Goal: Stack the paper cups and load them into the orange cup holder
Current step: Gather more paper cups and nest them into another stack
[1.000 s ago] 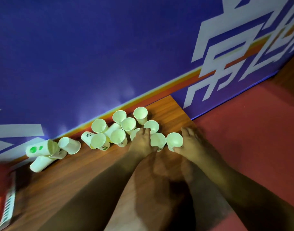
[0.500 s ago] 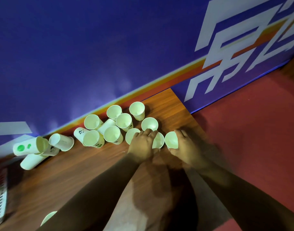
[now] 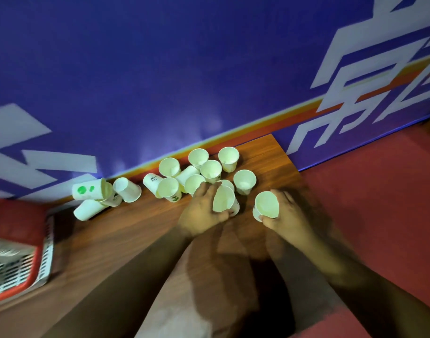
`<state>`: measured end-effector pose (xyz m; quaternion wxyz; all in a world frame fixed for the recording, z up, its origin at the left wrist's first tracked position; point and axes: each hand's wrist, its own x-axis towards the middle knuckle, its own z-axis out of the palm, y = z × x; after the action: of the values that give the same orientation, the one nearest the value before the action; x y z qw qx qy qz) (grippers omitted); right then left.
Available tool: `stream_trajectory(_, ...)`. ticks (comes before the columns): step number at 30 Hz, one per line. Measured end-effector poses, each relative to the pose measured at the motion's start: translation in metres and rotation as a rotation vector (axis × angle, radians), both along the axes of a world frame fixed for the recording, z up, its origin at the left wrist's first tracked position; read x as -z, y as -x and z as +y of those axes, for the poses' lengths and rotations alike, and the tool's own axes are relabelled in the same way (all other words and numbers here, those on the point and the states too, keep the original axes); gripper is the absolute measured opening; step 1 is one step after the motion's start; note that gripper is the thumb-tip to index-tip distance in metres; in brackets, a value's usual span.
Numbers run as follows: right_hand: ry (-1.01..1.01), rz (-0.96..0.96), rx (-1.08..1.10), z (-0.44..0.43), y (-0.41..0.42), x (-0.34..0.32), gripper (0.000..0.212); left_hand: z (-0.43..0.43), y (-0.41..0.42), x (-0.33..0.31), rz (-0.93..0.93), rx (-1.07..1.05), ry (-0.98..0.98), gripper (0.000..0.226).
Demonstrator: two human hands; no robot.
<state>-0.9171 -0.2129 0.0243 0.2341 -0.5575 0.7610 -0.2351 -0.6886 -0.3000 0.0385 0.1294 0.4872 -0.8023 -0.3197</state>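
Note:
Several white paper cups (image 3: 211,168) stand upright in a cluster near the far edge of the wooden table (image 3: 126,235). My left hand (image 3: 201,211) grips one cup (image 3: 223,199), tilted with its mouth toward me. My right hand (image 3: 286,213) holds another cup (image 3: 266,205), also tilted toward me. Further left, a few cups lie on their sides, one with green dots (image 3: 92,189). An orange-red holder (image 3: 18,245) with white slats sits at the table's left edge, partly cut off.
A blue wall (image 3: 184,69) with white characters and an orange stripe runs right behind the cups. The table's right edge (image 3: 288,154) drops to a red floor (image 3: 380,191). Bare wood lies between the cups and the holder.
Both hands have closed on a cup each and lifted and tilted them off the table. The view has swung left, bringing the holder into sight.

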Motion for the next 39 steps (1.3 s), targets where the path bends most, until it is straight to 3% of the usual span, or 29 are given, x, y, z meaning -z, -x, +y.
stream_trajectory(3, 0.06, -0.04, -0.062, 0.001, -0.041, -0.02, 0.067, 0.017, -0.059, -0.016, 0.028, -0.081, -0.032, 0.077)
stream_trajectory(12, 0.146, -0.068, -0.241, -0.003, -0.182, -0.04, 0.078, 0.086, -0.234, -0.011, 0.006, -0.343, -0.044, 0.077)
stream_trajectory(14, 0.085, -0.069, -0.264, -0.005, -0.208, -0.041, 0.079, 0.101, -0.258, -0.006, 0.021, -0.368, -0.067, 0.075)
stream_trajectory(20, -0.024, -0.112, -0.281, -0.005, -0.255, -0.034, 0.081, 0.118, -0.281, -0.001, 0.179, -0.461, -0.042, 0.067)
stream_trajectory(29, -0.01, -0.114, -0.249, 0.002, -0.273, -0.041, 0.077, 0.127, -0.308, -0.006, 0.172, -0.306, -0.067, 0.051)
stream_trajectory(32, -0.013, -0.115, -0.255, 0.003, -0.28, -0.045, 0.077, 0.129, -0.305, 0.001, 0.088, -0.184, -0.058, 0.065)
stream_trajectory(35, -0.047, -0.115, -0.25, 0.003, -0.285, -0.049, 0.078, 0.135, -0.302, 0.019, -0.113, -0.097, -0.058, 0.079)
stream_trajectory(39, -0.138, -0.133, -0.325, 0.008, -0.29, -0.052, 0.077, 0.147, -0.3, 0.042, -0.169, -0.167, -0.17, 0.087)
